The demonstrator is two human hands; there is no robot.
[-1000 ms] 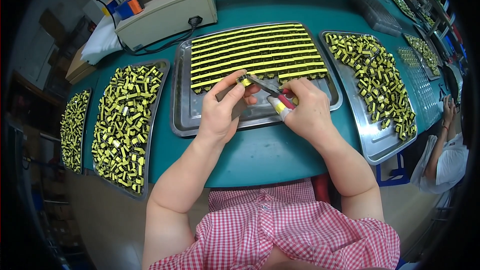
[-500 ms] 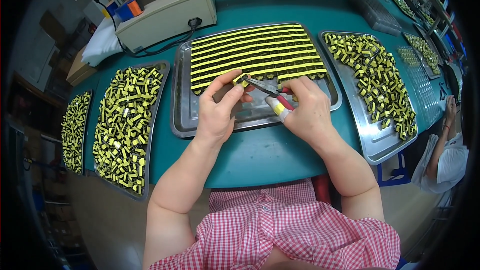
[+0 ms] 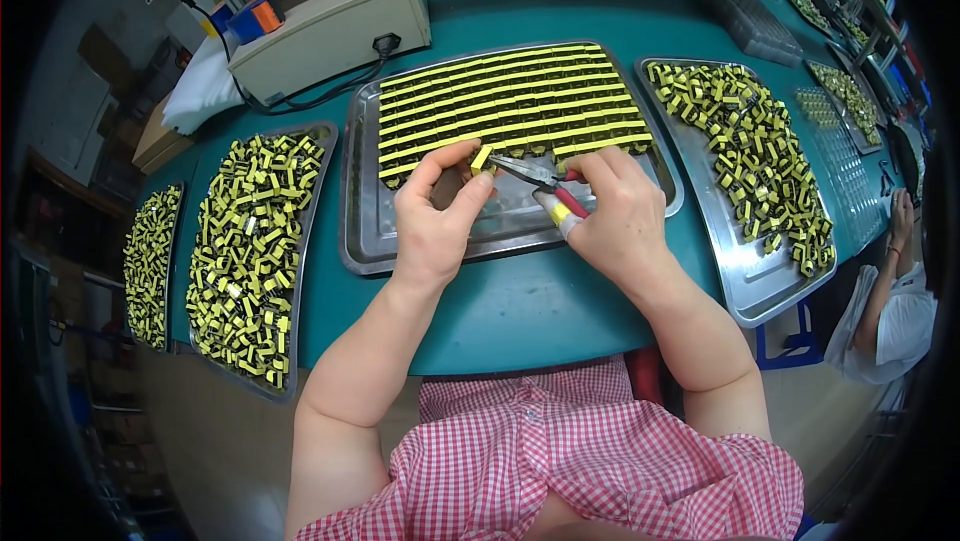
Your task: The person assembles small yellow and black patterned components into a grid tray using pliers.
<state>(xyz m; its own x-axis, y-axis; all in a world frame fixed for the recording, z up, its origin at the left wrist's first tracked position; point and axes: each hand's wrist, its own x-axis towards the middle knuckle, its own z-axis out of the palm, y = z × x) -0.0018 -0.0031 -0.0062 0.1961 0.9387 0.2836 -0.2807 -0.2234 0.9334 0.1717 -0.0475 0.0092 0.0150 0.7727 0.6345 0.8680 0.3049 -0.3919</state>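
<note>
Between thumb and fingertips my left hand point(image 3: 436, 209) pinches a small yellow-and-black component point(image 3: 482, 158), which looks like a little taped coil or transformer. My right hand point(image 3: 620, 203) is closed around the red handles of a pair of pliers or nippers point(image 3: 535, 175), whose metal tips reach the held component. A pale wrap with a yellow band covers one right finger. Both hands are over the near part of a metal tray point(image 3: 365, 241), where rows of the same yellow-and-black components point(image 3: 510, 101) stand lined up toward the back.
Trays of loose components stand at left point(image 3: 250, 251), far left point(image 3: 150, 261) and right point(image 3: 750, 161). A beige metal box point(image 3: 335, 31) with a power cord is at back left. Clear plastic trays point(image 3: 740, 16) lie at back right. Another person's arm point(image 3: 900, 231) shows at far right.
The component in my left fingers has turned, so its yellow face now shows more. The plier tips have shifted slightly beside it; both hands stay in nearly the same place.
</note>
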